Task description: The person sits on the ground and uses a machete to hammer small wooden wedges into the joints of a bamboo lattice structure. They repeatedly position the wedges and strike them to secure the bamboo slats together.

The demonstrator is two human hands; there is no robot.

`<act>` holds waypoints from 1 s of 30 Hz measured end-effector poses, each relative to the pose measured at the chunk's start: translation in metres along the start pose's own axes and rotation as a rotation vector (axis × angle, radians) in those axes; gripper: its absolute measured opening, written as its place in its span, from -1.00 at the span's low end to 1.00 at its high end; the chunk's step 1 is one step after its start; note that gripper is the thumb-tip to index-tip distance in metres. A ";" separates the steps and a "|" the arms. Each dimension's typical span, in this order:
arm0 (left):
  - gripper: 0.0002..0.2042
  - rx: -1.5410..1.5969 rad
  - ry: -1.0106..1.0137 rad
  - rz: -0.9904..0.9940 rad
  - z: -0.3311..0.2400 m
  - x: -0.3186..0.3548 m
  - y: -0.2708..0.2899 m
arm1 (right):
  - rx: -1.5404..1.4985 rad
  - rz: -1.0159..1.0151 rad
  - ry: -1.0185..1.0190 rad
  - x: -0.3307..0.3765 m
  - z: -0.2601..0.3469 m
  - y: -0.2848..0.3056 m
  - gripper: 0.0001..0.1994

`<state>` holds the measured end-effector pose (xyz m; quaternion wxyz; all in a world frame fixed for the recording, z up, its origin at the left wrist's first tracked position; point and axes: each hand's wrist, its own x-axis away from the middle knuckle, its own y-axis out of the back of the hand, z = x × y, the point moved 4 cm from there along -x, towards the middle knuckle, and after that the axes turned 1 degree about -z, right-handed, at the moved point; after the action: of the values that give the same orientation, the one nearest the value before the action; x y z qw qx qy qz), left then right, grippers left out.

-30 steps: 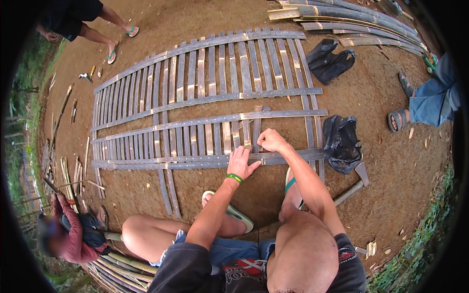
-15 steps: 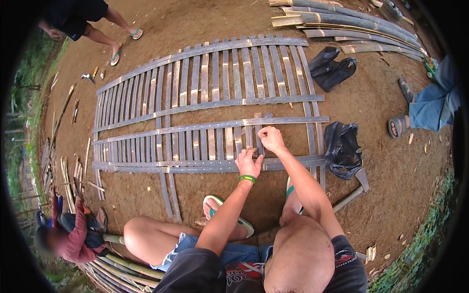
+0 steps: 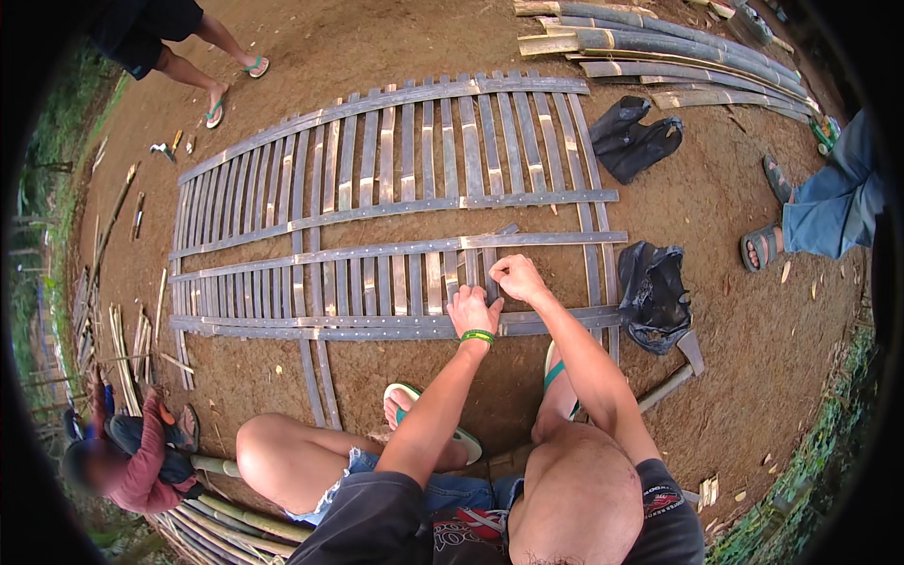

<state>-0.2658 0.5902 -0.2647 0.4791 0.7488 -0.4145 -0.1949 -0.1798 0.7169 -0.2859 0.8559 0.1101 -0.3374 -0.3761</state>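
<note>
- Two black plastic bags lay on the bare dirt ground [image 3: 753, 377]: one crumpled bag [image 3: 650, 297] just beside the right edge of the panel, a second black bag [image 3: 633, 139] farther up, near the panel's upper right corner. No label could be made out on either.
- The bamboo slat panel [image 3: 377, 217] lay flat on the ground in front of the seated person. It consisted of many grey-brown split slats running away from the viewer, with pale bands at the nodes, crossed by four long horizontal battens.
- The left hand [image 3: 474, 311] rested palm down on the slats just above the nearest batten [image 3: 358, 329], fingers spread apart and flat; a green wristband [image 3: 477, 335] circled its wrist.
- The right hand [image 3: 513, 275] was curled shut, fingers together, just beside the left hand, over a loose slat end [image 3: 499, 233] by the third batten; what it pinched could not be told.
- A hatchet [image 3: 683, 363] lay on the ground below the nearer bag, close to the person's right knee.
- Whole bamboo poles [image 3: 659, 56] were stacked at the upper right, well apart from the hands.
- Other people were present: sandalled feet [image 3: 231, 89] at the upper left, a jeans-clad leg [image 3: 829, 202] at the right, and a crouched figure in a red top [image 3: 132, 461] at the lower left.
</note>
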 end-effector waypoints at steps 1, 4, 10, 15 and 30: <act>-0.67 -0.011 -0.005 0.004 -0.001 0.001 0.000 | -0.023 -0.028 0.017 0.002 0.002 0.001 -0.81; -0.64 -0.015 -0.022 -0.012 -0.006 0.004 0.001 | -0.025 -0.214 0.162 0.008 0.004 0.007 -0.81; -0.59 0.015 -0.043 -0.053 -0.003 0.005 0.001 | -0.125 -0.410 0.396 0.001 0.023 0.026 -0.82; -0.60 0.051 -0.039 -0.073 -0.003 0.005 0.001 | -0.099 -0.399 0.500 -0.009 0.034 0.026 -0.82; -0.72 0.381 -0.362 -0.175 -0.004 -0.113 0.005 | 0.098 -0.507 0.622 -0.011 0.042 0.016 -0.77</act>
<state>-0.3311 0.6825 -0.2706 0.2292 0.8112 -0.4564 -0.2847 -0.2044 0.7388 -0.2529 0.7912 0.3388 -0.0422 -0.5074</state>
